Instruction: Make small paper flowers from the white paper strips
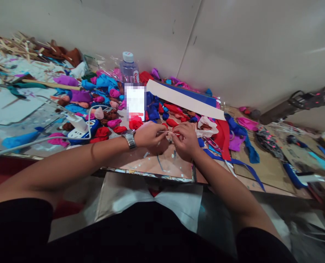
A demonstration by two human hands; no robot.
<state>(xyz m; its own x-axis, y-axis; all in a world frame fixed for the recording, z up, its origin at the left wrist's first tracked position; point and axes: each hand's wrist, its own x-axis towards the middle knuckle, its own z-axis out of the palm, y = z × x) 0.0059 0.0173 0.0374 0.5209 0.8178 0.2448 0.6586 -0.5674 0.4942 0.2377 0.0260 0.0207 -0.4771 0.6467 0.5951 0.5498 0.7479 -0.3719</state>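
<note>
Near the front edge of the table (140, 161), your left hand (149, 133) and right hand (186, 137) pinch a thin pale strand (165, 132). Coloured bundles (152, 109) crowd beyond, a bottle (128, 69) standing toward the back

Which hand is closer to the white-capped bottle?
The left hand. It is on the person's side of the bottle, slightly to its right; the right hand is farther to the right.

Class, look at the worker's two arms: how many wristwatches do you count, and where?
1. The wristwatch is on the left wrist, just behind the left hand. The wrist of the right hand is bare; neither is hidden.
</note>
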